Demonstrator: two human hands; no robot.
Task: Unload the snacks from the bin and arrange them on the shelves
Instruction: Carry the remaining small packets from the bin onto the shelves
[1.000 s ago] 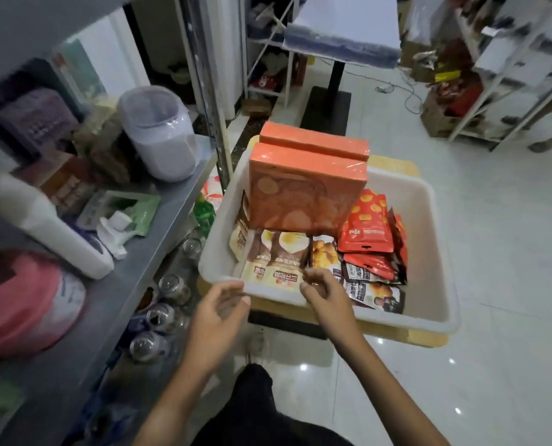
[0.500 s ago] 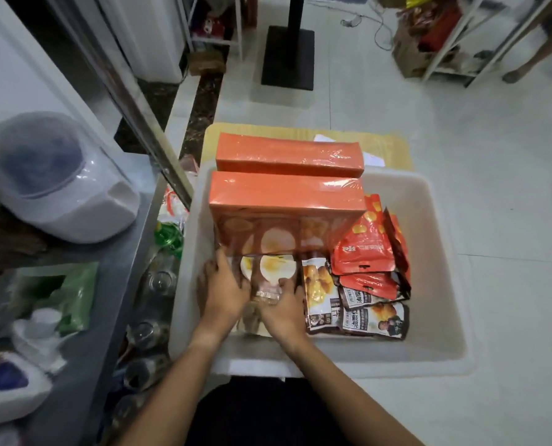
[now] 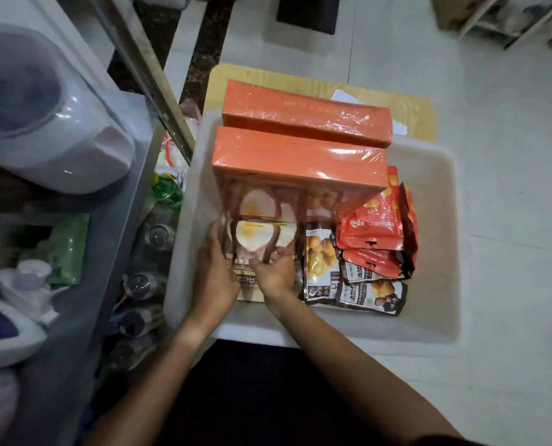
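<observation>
- The white bin (image 3: 429, 323) on the floor holds two shrink-wrapped orange boxes (image 3: 300, 159) at the back, red pouches (image 3: 374, 230) at right and brown chestnut packets (image 3: 358, 292) in front.
- At its near-left corner stands a stack of egg-picture packets (image 3: 257, 239).
- The left hand (image 3: 215, 281) grips the stack's left edge, fingers curled round it.
- The right hand (image 3: 276, 273) pinches its front face.
- Just beside the bin, a grey shelf (image 3: 75, 317) carries a clear lidded jar (image 3: 43, 111).
</observation>
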